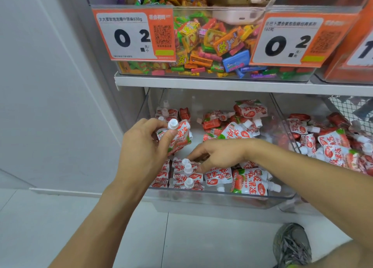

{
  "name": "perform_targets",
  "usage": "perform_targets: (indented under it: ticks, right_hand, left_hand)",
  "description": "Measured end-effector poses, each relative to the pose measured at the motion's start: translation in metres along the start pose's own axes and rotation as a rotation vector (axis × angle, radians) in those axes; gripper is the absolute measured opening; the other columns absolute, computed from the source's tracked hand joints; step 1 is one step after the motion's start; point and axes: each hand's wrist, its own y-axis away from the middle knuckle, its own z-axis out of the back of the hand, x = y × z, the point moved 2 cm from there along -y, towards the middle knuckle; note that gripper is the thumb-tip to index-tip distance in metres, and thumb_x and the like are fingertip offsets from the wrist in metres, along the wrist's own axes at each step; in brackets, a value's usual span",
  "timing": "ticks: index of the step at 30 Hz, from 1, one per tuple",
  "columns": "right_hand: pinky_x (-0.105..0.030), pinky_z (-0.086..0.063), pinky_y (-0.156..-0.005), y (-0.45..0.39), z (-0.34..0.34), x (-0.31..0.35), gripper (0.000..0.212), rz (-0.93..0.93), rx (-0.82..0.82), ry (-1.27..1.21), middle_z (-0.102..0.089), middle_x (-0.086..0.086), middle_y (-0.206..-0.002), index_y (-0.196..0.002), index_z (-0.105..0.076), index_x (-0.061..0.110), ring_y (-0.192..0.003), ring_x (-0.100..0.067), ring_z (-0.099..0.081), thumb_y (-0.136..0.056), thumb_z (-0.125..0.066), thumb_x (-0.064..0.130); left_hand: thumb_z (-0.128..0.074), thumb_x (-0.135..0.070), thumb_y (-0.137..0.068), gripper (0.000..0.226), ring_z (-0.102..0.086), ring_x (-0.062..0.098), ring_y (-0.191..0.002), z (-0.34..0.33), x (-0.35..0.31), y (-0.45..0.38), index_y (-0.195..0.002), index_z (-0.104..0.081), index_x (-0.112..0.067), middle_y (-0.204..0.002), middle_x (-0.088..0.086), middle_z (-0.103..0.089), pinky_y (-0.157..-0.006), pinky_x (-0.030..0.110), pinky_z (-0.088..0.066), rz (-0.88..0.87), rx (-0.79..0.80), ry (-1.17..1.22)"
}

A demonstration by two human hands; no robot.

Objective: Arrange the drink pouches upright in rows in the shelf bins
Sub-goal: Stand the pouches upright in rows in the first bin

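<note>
The left hand (145, 144) pinches one drink pouch (178, 136) above the clear bin (222, 196) near its left wall, w/ right hand (218, 154) fingers spread, touching the upright pouches (186, 177) at front-left corner.

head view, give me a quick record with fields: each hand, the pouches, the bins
left hand: left hand holds one strawberry drink pouch above the bin, white cap up
right hand: right hand reaches down, fingers at the upright row of pouches; grasp cannot be told
loose pouches: loose pouches lie jumbled at the back and right
lower bin: clear bin, front-left corner partly arranged
neighbour bin: right-hand bin, pouches unsorted
upper shelf: candy bin with price tags
</note>
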Motion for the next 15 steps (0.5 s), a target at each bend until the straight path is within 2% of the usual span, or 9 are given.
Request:
perform_targets:
  ticks: [2, 4, 6, 8, 10, 12, 14, 15]
  right_hand:
    - [-0.031, -0.048, -0.104, 0.003, -0.002, -0.002, 0.064, -0.009, -0.036, -0.207, -0.064, 0.005, -0.129, -0.148, -0.04, 0.023, -0.112, -0.007, -0.063, -0.091, -0.069, 0.022]
    - [-0.037, -0.048, -0.105, 0.008, -0.001, -0.003, 0.083, 0.014, -0.116, -0.462, -0.068, -0.002, -0.124, -0.15, -0.02, 0.034, -0.112, -0.013, -0.066, -0.087, -0.075, 0.027]
    - [-0.038, -0.051, -0.101, 0.01, -0.001, -0.004, 0.078, 0.041, -0.192, -0.545, -0.072, -0.005, -0.113, -0.142, -0.025, 0.042, -0.107, -0.016, -0.069, -0.084, -0.077, 0.034]
    - [-0.036, -0.055, -0.093, 0.007, -0.002, -0.005, 0.055, 0.091, -0.264, -0.468, -0.074, -0.006, -0.102, -0.133, -0.046, 0.038, -0.098, -0.018, -0.071, -0.085, -0.075, 0.037]
    - [-0.038, -0.055, -0.085, 0.004, -0.001, -0.006, 0.027, 0.106, -0.382, -0.26, -0.068, -0.001, -0.098, -0.115, -0.063, 0.035, -0.09, -0.017, -0.066, -0.089, -0.07, 0.042]
    - [-0.035, -0.049, -0.085, 0.002, 0.003, -0.008, 0.025, 0.094, -0.485, 0.0, -0.06, 0.004, -0.102, -0.109, -0.069, 0.03, -0.094, -0.012, -0.056, -0.09, -0.067, 0.046]
    - [-0.035, -0.051, -0.08, -0.001, 0.003, -0.008, 0.023, 0.064, -0.549, 0.096, -0.064, 0.008, -0.097, -0.105, -0.07, 0.029, -0.089, -0.01, -0.058, -0.09, -0.067, 0.046]
    - [-0.037, -0.052, -0.079, -0.004, 0.002, -0.009, 0.026, 0.036, -0.573, 0.125, -0.067, 0.008, -0.097, -0.11, -0.069, 0.03, -0.087, -0.011, -0.06, -0.089, -0.068, 0.046]
  left_hand:
    - [-0.066, -0.039, -0.087, 0.02, -0.057, 0.004, -0.073, -0.008, -0.003, 0.0, -0.098, -0.07, -0.023, -0.087, -0.007, -0.062, -0.066, 0.02, -0.048, -0.026, 0.024, -0.006]
    - [-0.066, -0.036, -0.087, 0.02, -0.058, 0.009, -0.076, -0.017, -0.005, 0.0, -0.099, -0.071, -0.021, -0.09, -0.005, -0.063, -0.07, 0.026, -0.05, -0.043, 0.067, -0.028]
    - [-0.067, -0.033, -0.088, 0.019, -0.058, 0.011, -0.079, -0.025, -0.004, 0.0, -0.1, -0.071, -0.019, -0.092, -0.005, -0.061, -0.071, 0.026, -0.047, -0.06, 0.137, -0.034]
    - [-0.065, -0.034, -0.089, 0.019, -0.058, 0.014, -0.082, -0.03, -0.003, -0.001, -0.102, -0.07, -0.02, -0.093, -0.005, -0.059, -0.071, 0.023, -0.041, -0.075, 0.232, -0.049]
    - [-0.064, -0.036, -0.089, 0.024, -0.058, 0.016, -0.088, -0.03, -0.003, 0.001, -0.107, -0.068, -0.021, -0.1, -0.003, -0.058, -0.073, 0.022, -0.038, -0.086, 0.31, -0.087]
    - [-0.066, -0.039, -0.086, 0.03, -0.057, 0.013, -0.091, -0.024, -0.006, 0.005, -0.112, -0.064, -0.023, -0.106, -0.006, -0.054, -0.076, 0.021, -0.041, -0.091, 0.303, -0.11]
    - [-0.069, -0.044, -0.083, 0.031, -0.054, 0.004, -0.086, -0.013, -0.009, 0.012, -0.109, -0.061, -0.028, -0.1, -0.014, -0.052, -0.072, 0.016, -0.041, -0.112, 0.293, -0.089]
    - [-0.07, -0.046, -0.081, 0.031, -0.054, 0.002, -0.082, -0.009, -0.009, 0.016, -0.106, -0.061, -0.031, -0.095, -0.018, -0.052, -0.069, 0.011, -0.039, -0.115, 0.328, -0.07]
